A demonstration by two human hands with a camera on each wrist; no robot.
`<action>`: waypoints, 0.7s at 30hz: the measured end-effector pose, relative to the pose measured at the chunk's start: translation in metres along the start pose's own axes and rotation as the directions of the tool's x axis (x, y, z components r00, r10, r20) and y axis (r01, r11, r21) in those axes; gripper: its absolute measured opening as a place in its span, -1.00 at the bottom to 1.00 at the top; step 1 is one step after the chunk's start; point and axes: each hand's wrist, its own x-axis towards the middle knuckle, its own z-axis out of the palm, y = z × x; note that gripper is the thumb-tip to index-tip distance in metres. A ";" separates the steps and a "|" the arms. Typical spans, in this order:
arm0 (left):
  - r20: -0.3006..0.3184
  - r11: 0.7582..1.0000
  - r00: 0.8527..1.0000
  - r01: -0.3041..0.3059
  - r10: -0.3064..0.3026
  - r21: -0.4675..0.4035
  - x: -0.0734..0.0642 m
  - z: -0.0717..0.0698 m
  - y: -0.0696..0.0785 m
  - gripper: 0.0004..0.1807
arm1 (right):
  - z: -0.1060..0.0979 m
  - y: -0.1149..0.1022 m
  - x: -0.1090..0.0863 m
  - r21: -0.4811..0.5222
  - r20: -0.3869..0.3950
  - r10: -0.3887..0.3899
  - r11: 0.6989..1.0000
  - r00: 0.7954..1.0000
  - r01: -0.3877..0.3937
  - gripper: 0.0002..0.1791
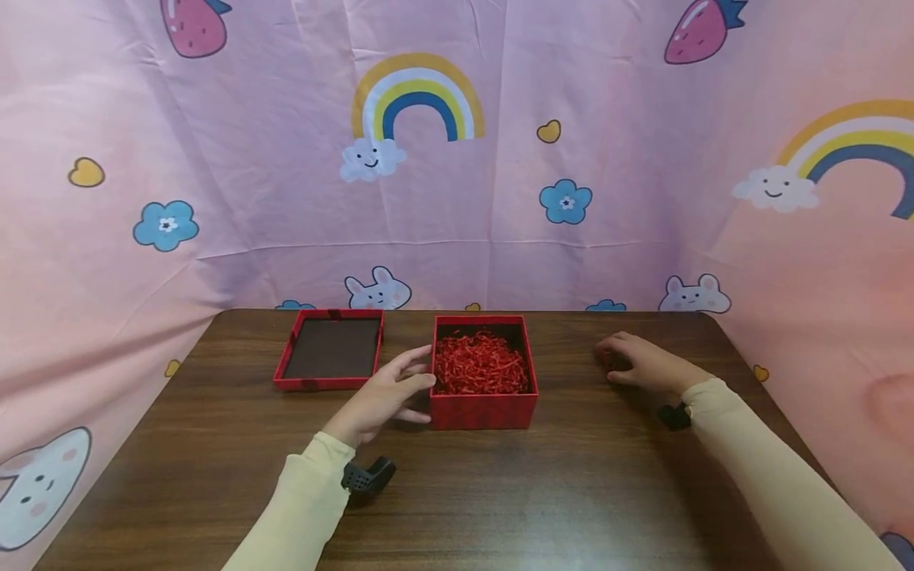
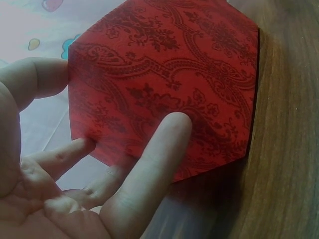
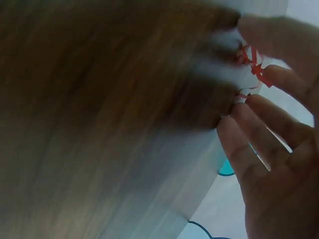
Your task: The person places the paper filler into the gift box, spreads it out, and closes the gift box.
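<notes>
An open red box [image 1: 483,411] with a dark floral pattern stands on the table, filled with red paper shreds [image 1: 480,363]. Against its left side rests my left hand [image 1: 385,396], thumb and fingers spread on the patterned wall [image 2: 164,74]. My right hand [image 1: 643,363] is low over the table to the right of the box, fingertips down at the tabletop. A few loose red shreds [image 3: 256,67] lie between its thumb and fingers, which stand apart around them.
The red-rimmed box lid [image 1: 332,349], dark inside, lies upturned at the back left of the wooden table [image 1: 443,500]. A printed pink cloth [image 1: 300,198] hangs behind the table and along both sides.
</notes>
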 end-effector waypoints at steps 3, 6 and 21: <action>0.003 1.000 1.000 0.003 -0.003 -0.002 0.000 0.000 0.001 -0.24 | 0.001 -0.002 0.003 -0.009 -0.010 0.024 1.000 1.000 -0.024 -0.52; 0.012 1.000 1.000 -0.001 0.001 0.001 0.000 -0.001 0.001 -0.24 | 0.002 -0.004 0.006 -0.030 -0.021 0.016 0.999 1.000 -0.016 -0.58; 0.007 1.000 1.000 0.001 -0.001 -0.005 0.000 0.001 0.001 -0.25 | 0.002 -0.010 0.009 -0.109 -0.056 -0.048 0.993 0.997 0.042 -0.89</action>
